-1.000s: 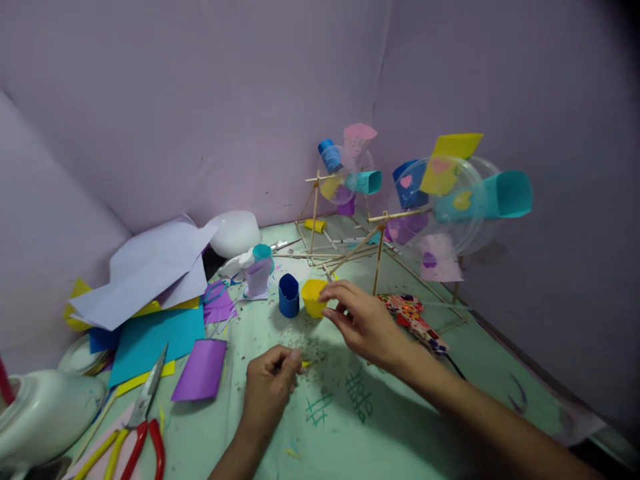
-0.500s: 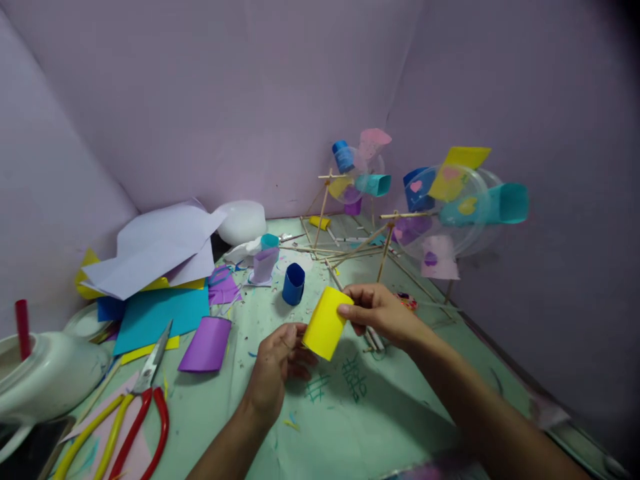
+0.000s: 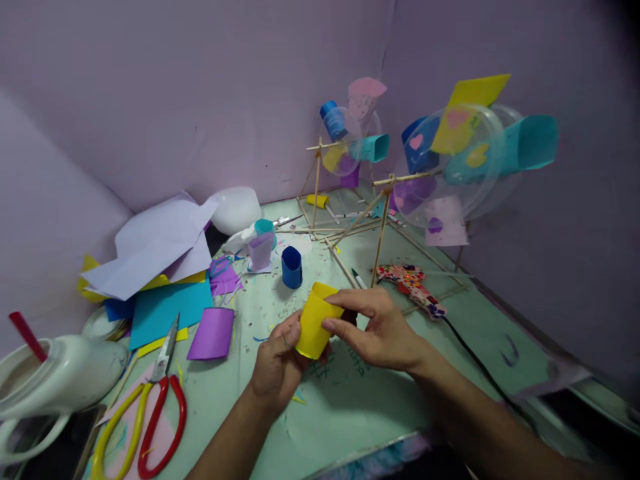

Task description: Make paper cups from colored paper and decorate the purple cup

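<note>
A yellow paper cup point(image 3: 316, 325), rolled into a tube shape, is held between both hands above the table. My left hand point(image 3: 281, 353) grips its lower left side, with the thumb along the wall. On the upper right, my right hand point(image 3: 375, 327) pinches the cup near its rim, thumb and forefinger on the outside. Its other fingers are partly hidden behind. Just beyond stands a blue paper cup point(image 3: 292, 268). A purple paper cup point(image 3: 213, 333) lies to the left, and a pale purple one point(image 3: 261, 252) stands farther back.
Red-and-yellow-handled scissors point(image 3: 161, 377) lie at front left beside a white mug point(image 3: 75, 373). Paper sheets point(image 3: 155, 240) are piled behind them. Two stick-framed wheels with coloured cups, the nearer one point(image 3: 450, 167) larger, stand at right. A patterned glue gun point(image 3: 407, 287) with a cord lies below.
The yellow cup has tilted more upright, showing its open top. My left hand has closed onto it, and my right fingers have shifted on its side. The view has moved, revealing the glue gun.
</note>
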Demonstrator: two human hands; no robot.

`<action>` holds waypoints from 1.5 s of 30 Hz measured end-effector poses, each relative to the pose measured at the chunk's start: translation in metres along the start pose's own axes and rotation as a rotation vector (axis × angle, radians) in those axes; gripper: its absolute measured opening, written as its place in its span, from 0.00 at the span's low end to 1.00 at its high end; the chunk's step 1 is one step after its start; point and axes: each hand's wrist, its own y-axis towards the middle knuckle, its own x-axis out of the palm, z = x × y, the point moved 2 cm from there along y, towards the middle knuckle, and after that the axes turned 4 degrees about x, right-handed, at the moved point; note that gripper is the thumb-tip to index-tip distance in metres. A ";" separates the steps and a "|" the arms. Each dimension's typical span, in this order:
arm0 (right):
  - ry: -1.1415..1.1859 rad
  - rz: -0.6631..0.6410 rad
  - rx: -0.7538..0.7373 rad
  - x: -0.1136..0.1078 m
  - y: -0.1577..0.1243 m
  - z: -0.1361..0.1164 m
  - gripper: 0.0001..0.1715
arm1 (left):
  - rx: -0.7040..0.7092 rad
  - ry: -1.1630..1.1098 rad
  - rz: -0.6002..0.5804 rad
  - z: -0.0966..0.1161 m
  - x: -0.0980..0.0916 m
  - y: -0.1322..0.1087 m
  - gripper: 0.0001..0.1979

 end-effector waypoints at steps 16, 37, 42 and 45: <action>0.001 0.034 -0.060 -0.012 0.000 0.006 0.07 | 0.285 0.277 0.212 0.022 -0.007 -0.001 0.21; -0.033 -0.304 -0.038 0.015 -0.012 0.018 0.20 | 0.348 0.347 0.003 0.023 -0.017 0.001 0.28; 0.041 -0.342 0.174 0.016 -0.012 0.014 0.12 | 0.374 0.353 -0.003 0.026 -0.016 0.002 0.23; 0.348 -0.432 0.607 0.019 -0.014 0.015 0.27 | 0.397 0.416 -0.044 0.027 -0.016 0.001 0.23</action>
